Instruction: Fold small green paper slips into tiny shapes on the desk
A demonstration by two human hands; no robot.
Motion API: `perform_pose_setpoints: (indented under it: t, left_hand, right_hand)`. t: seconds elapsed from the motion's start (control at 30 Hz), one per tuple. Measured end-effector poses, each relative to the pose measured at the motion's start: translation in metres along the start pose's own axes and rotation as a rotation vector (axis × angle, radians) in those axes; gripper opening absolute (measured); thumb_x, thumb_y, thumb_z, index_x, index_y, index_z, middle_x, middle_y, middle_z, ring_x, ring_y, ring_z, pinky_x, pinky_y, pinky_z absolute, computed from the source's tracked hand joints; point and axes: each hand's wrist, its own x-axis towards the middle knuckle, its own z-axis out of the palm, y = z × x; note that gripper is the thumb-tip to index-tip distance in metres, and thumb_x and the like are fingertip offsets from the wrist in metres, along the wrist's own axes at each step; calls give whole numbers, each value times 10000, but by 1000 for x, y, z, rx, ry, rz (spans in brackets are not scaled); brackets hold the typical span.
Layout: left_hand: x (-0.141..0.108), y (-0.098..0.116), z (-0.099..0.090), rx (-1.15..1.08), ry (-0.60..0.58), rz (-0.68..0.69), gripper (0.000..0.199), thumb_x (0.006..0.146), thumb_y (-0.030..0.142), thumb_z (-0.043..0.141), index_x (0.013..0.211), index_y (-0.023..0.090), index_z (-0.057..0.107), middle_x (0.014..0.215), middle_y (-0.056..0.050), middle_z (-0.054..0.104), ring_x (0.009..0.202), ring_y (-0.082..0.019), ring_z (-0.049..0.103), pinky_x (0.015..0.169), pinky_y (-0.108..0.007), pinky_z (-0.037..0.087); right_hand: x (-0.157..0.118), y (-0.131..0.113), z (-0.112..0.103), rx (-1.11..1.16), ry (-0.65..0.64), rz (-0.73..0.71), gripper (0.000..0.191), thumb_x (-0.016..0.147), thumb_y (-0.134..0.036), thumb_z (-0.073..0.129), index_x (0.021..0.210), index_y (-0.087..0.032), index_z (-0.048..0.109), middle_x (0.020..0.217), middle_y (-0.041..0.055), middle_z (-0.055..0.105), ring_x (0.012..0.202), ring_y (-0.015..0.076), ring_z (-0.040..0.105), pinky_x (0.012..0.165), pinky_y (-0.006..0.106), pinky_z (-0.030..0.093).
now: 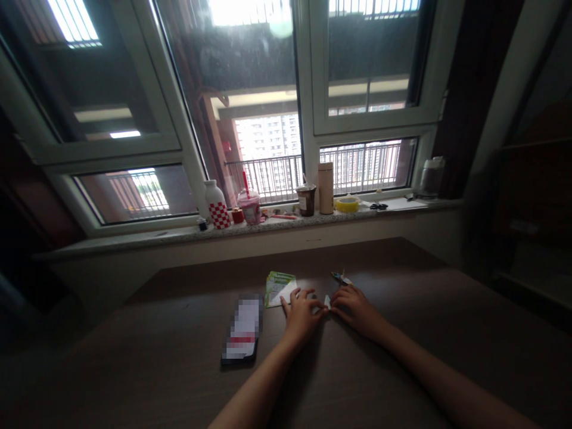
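Between my two hands a small pale folded paper piece (328, 301) is pinched just above the brown table (187, 333). My left hand (302, 310) has its thumb and a finger at the paper's left side, its other fingers spread over a stack of green and white printed sheets (279, 289). My right hand (353, 305) is closed at the right side of the same piece, fingers bent together. Just beyond my right hand lies a small colourful folded paper object (342, 279). Fine details of the pinched piece are too small to tell.
A phone (242, 329) with a blurred screen lies left of my hands. On the windowsill (179, 237) stand a checkered white bottle (217, 205), two drink cups, a tan flask (326, 188), yellow tape (347, 205) and black scissors (379, 207).
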Motion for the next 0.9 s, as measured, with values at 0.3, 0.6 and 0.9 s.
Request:
perform_pose_setpoints:
  t: [0.3, 0.6, 0.9]
  left_hand:
    - [2, 5, -3, 51, 3, -2, 164, 816, 472, 643, 897, 392, 760, 1450, 64, 489, 1422, -309, 247, 1122, -687, -56]
    - [4, 7, 1, 36, 49, -2, 142, 810, 444, 646, 869, 389, 764, 1501, 72, 428, 1430, -331, 235, 1090, -724, -67]
    - [5, 8, 7, 43, 58, -2, 122, 807, 390, 657, 896, 357, 734, 1567, 96, 307, 1448, -344, 183, 1064, -767, -7]
  right_hand:
    - [3, -2, 5, -47, 23, 85, 120, 899, -248, 555, 837, -221, 655, 918, 37, 691, 997, 226, 604, 1011, 463, 371]
    - [3, 1, 7, -56, 33, 241, 172, 870, -327, 589, 772, -217, 678, 973, 64, 676, 1063, 253, 568, 975, 444, 392]
    - [5, -2, 14, -89, 30, 269, 143, 878, -303, 570, 796, -221, 654, 1006, 67, 684, 1099, 273, 561, 1016, 518, 332]
